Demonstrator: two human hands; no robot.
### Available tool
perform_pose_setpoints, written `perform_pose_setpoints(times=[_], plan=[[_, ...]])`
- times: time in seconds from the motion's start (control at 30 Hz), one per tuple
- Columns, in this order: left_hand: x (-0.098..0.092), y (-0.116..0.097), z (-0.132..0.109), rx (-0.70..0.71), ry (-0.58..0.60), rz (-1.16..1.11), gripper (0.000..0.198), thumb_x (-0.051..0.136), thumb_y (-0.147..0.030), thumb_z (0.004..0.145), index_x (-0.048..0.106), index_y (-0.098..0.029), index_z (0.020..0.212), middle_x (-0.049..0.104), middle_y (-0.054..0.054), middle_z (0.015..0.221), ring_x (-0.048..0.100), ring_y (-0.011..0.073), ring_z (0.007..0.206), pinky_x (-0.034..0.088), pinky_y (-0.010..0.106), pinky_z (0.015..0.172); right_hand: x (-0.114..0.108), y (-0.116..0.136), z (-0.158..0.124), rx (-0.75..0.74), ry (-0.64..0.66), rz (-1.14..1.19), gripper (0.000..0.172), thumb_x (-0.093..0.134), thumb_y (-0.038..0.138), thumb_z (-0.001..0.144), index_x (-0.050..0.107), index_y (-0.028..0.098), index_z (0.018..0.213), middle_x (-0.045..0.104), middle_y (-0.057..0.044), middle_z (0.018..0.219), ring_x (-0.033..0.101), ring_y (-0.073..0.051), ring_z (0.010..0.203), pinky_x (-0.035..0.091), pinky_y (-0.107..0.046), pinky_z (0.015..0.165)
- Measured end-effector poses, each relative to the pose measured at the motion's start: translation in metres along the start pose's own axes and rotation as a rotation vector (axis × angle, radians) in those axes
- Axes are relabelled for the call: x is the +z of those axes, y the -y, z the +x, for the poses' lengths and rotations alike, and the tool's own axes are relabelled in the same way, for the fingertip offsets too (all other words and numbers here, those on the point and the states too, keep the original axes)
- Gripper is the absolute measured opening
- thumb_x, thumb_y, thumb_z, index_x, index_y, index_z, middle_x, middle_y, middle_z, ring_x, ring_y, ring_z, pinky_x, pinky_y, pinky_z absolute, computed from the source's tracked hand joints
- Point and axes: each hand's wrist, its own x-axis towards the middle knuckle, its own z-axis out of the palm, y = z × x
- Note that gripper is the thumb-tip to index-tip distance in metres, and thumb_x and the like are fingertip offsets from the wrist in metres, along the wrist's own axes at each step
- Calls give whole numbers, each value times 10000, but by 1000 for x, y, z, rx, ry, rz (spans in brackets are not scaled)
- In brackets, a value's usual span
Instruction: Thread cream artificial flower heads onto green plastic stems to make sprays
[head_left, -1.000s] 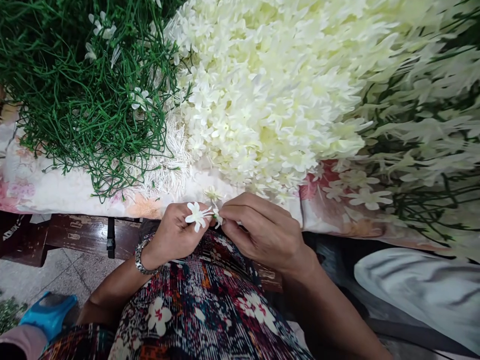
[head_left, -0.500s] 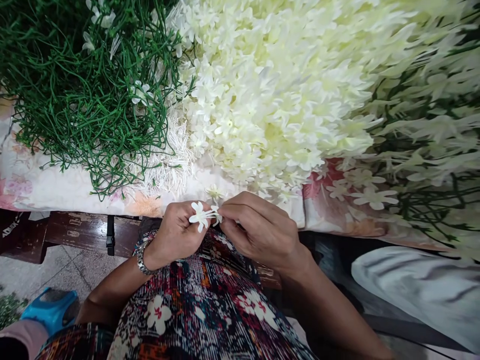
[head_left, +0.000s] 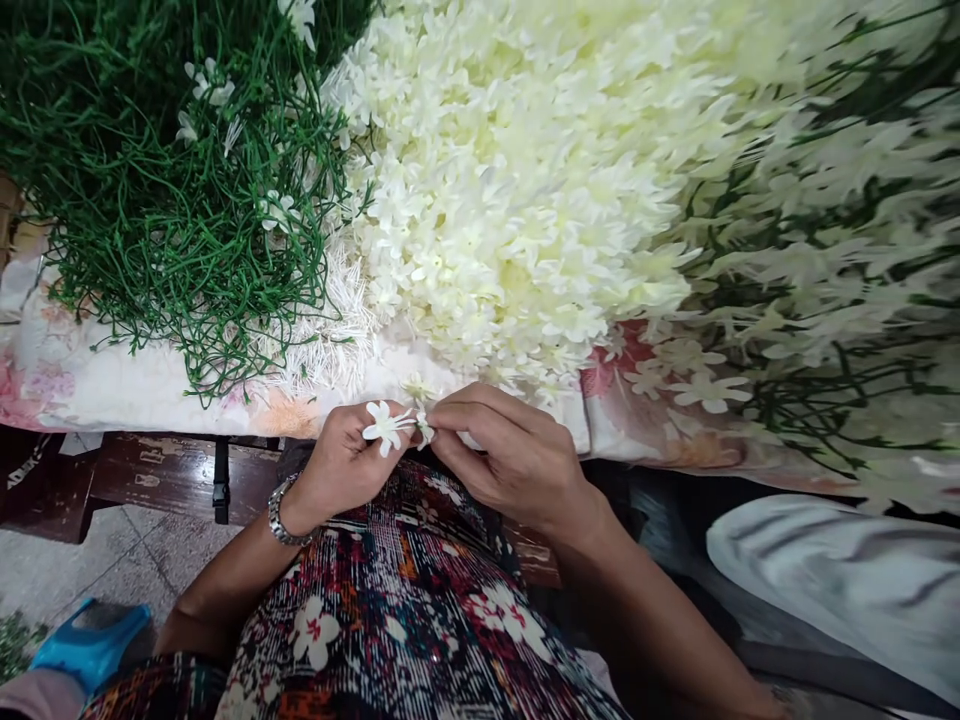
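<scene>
My left hand [head_left: 346, 462], with a metal watch on its wrist, is closed around a small white artificial flower [head_left: 383, 425] that sticks out between its fingers. My right hand [head_left: 510, 455] pinches a second small white piece [head_left: 423, 428] against that flower, fingertips meeting those of the left hand. Both hands hover over my lap in a patterned dress [head_left: 405, 620], just in front of the table edge. A big heap of cream-white flower heads [head_left: 525, 180] lies right behind the hands.
A tangle of green plastic stems [head_left: 165, 170] fills the back left. Finished white-flowered sprigs [head_left: 840, 260] pile up at the right. All lie on a floral cloth [head_left: 97, 375] over a dark wooden table [head_left: 157, 470]. A blue shoe [head_left: 82, 640] shows at lower left.
Both hands stay together at the same spot with the flower; the fingertips shift only slightly. The view has tilted a little.
</scene>
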Motion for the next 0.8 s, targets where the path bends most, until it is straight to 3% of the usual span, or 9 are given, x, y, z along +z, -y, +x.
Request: perform_pose_setpoints(times=[0.2, 0.5, 0.8], plan=[[-7, -6, 0, 92, 22, 144, 130, 456, -121, 757, 550, -130, 668, 477, -23, 570, 398, 56, 507, 323, 173, 486, -9, 5, 4, 58, 27, 114, 162, 514, 76, 724, 527, 160, 862, 558, -26, 741, 516, -88, 698, 447, -221, 621], [-6, -3, 2, 220, 61, 271, 137, 445, -26, 685, 491, -149, 642, 399, -36, 561, 354, 69, 528, 300, 197, 513, -8, 5, 8, 55, 35, 114, 96, 495, 69, 728, 511, 135, 796, 541, -25, 690, 495, -78, 663, 430, -207, 600], [-5, 5, 2, 200, 54, 290, 140, 441, -24, 658, 492, -153, 642, 384, -35, 557, 353, 76, 523, 301, 210, 508, -2, -1, 9, 36, 35, 98, 106, 450, 68, 748, 520, 138, 785, 534, -29, 672, 490, -85, 645, 421, -215, 574]])
